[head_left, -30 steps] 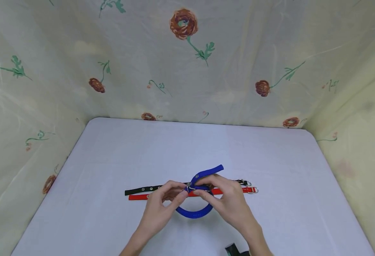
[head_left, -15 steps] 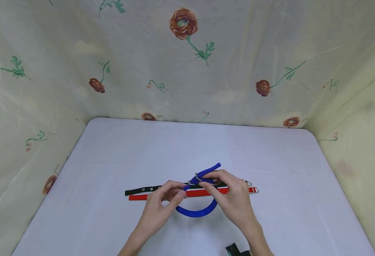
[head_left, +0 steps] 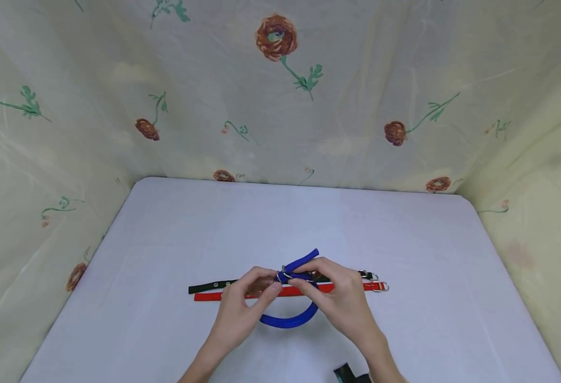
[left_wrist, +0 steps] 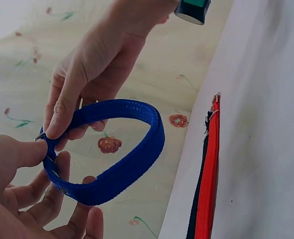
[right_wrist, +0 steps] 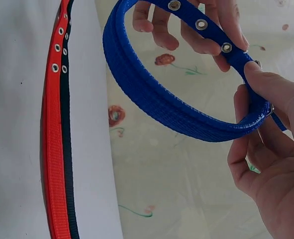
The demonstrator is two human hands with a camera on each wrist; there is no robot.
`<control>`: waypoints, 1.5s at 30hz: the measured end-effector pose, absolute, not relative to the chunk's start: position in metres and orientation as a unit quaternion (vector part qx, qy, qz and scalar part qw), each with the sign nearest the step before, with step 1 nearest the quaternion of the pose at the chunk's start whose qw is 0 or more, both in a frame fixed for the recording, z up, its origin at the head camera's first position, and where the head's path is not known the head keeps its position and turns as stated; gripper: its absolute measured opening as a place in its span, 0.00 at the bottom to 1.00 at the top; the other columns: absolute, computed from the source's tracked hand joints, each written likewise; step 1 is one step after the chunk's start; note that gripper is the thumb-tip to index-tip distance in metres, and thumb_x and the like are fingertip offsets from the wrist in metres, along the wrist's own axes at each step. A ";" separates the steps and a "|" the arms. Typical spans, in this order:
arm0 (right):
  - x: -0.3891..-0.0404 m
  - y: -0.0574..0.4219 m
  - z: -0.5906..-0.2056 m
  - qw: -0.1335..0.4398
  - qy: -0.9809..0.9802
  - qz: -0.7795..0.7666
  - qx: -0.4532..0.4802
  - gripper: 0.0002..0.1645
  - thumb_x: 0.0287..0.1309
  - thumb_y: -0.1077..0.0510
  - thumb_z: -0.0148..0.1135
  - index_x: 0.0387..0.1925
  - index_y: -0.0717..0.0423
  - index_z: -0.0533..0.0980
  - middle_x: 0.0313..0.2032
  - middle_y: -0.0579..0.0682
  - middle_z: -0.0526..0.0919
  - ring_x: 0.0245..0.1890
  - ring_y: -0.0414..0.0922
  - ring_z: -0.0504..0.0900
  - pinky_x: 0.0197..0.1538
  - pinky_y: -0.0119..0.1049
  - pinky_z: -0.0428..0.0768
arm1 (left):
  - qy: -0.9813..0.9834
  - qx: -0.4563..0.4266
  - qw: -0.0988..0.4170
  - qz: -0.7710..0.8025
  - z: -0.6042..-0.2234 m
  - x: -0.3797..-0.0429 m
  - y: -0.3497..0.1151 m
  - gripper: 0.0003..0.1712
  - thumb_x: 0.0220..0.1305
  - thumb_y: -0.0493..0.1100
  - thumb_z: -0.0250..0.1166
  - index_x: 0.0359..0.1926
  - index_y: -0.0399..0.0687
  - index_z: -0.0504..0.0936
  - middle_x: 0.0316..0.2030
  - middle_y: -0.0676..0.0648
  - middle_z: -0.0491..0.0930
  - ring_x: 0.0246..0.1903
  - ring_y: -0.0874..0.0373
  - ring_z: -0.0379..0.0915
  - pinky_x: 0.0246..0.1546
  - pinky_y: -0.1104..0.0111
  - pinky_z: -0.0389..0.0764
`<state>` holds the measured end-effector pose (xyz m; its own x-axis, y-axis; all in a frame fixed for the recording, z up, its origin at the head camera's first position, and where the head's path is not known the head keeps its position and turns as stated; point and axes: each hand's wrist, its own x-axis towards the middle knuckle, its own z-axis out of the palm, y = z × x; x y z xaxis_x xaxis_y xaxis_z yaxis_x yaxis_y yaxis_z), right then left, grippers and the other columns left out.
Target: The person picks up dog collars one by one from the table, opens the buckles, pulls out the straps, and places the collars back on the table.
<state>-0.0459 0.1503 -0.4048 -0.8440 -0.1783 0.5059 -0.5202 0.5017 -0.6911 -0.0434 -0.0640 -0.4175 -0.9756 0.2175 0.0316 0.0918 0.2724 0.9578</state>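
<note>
A blue collar (head_left: 288, 322) is bent into a loop and held up over the table, its free end pointing up and to the right. My left hand (head_left: 239, 304) pinches the strap just left of the metal buckle (head_left: 284, 274). On the buckle's other side, my right hand (head_left: 341, 296) pinches the collar between thumb and fingers. Metal-ringed eyelets (right_wrist: 201, 24) show along the strap in the right wrist view, near the left hand's fingers. There the right thumb presses the strap beside the buckle. The strap passes through the buckle.
Behind the hands, a black collar (head_left: 212, 286) and a red collar (head_left: 292, 291) lie side by side on the white table (head_left: 280, 223). A dark object (head_left: 347, 374) shows by the right wrist at the front. Flower-patterned fabric (head_left: 343, 96) surrounds the table.
My right hand moved right with the buckle, then came back left toward my left hand. The strap's free end shifted left and slightly down. The left hand stayed nearly in place.
</note>
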 end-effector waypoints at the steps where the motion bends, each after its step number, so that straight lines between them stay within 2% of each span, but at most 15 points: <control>1: -0.046 0.150 -0.404 0.189 -0.846 0.455 0.206 0.16 0.54 0.63 0.82 0.43 0.47 0.88 0.38 0.42 0.93 0.35 0.36 0.88 0.40 0.31 0.89 | 0.797 0.097 0.051 0.593 -0.417 -0.043 -0.064 0.11 0.75 0.50 0.70 0.53 0.56 0.88 0.44 0.53 0.92 0.46 0.57 0.89 0.52 0.71 0.85; 9: -0.047 0.154 -0.402 0.222 -0.846 0.451 0.179 0.17 0.52 0.65 0.84 0.42 0.49 0.88 0.38 0.43 0.94 0.35 0.37 0.87 0.40 0.29 0.87 | 0.802 0.090 0.049 0.589 -0.417 -0.044 -0.066 0.10 0.75 0.50 0.70 0.53 0.58 0.88 0.42 0.54 0.92 0.44 0.61 0.87 0.51 0.70 0.85; 19: -0.046 0.156 -0.403 0.211 -0.846 0.457 0.177 0.16 0.54 0.64 0.83 0.42 0.48 0.87 0.37 0.42 0.94 0.35 0.36 0.86 0.40 0.27 0.86 | 0.798 0.096 0.069 0.590 -0.418 -0.044 -0.069 0.12 0.75 0.50 0.70 0.55 0.57 0.87 0.43 0.53 0.92 0.44 0.61 0.86 0.51 0.71 0.85; 26: -0.044 0.154 -0.404 0.160 -0.842 0.483 0.177 0.14 0.56 0.62 0.82 0.42 0.48 0.86 0.36 0.42 0.93 0.35 0.35 0.87 0.41 0.30 0.87 | 0.794 0.109 0.073 0.593 -0.419 -0.044 -0.068 0.13 0.75 0.51 0.70 0.56 0.57 0.87 0.46 0.52 0.91 0.45 0.60 0.85 0.52 0.71 0.85; 35: -0.042 0.154 -0.403 0.089 -0.830 0.528 0.160 0.11 0.60 0.60 0.79 0.42 0.47 0.86 0.34 0.41 0.93 0.38 0.34 0.91 0.48 0.32 0.89 | 0.808 0.096 0.056 0.578 -0.415 -0.042 -0.067 0.11 0.70 0.50 0.74 0.51 0.61 0.91 0.40 0.56 0.92 0.44 0.60 0.84 0.51 0.67 0.84; 41: -0.041 0.158 -0.400 0.064 -0.826 0.542 0.138 0.14 0.60 0.61 0.79 0.46 0.48 0.86 0.37 0.43 0.94 0.41 0.35 0.91 0.50 0.31 0.89 | 0.820 0.094 0.045 0.563 -0.411 -0.043 -0.068 0.11 0.68 0.50 0.75 0.50 0.64 0.91 0.40 0.58 0.92 0.45 0.59 0.83 0.48 0.67 0.84; 45: -0.041 0.161 -0.398 0.081 -0.830 0.538 0.124 0.13 0.60 0.60 0.79 0.47 0.50 0.86 0.39 0.44 0.94 0.40 0.36 0.88 0.48 0.30 0.88 | 0.830 0.085 0.027 0.550 -0.413 -0.043 -0.071 0.10 0.68 0.49 0.75 0.50 0.63 0.91 0.40 0.57 0.92 0.45 0.58 0.84 0.48 0.67 0.85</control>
<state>-0.0408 0.1614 -0.3979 -0.9561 -0.1190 0.2677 -0.2930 0.3897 -0.8731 -0.0431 -0.0710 -0.4129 -0.9840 0.1714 0.0484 0.1114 0.3802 0.9182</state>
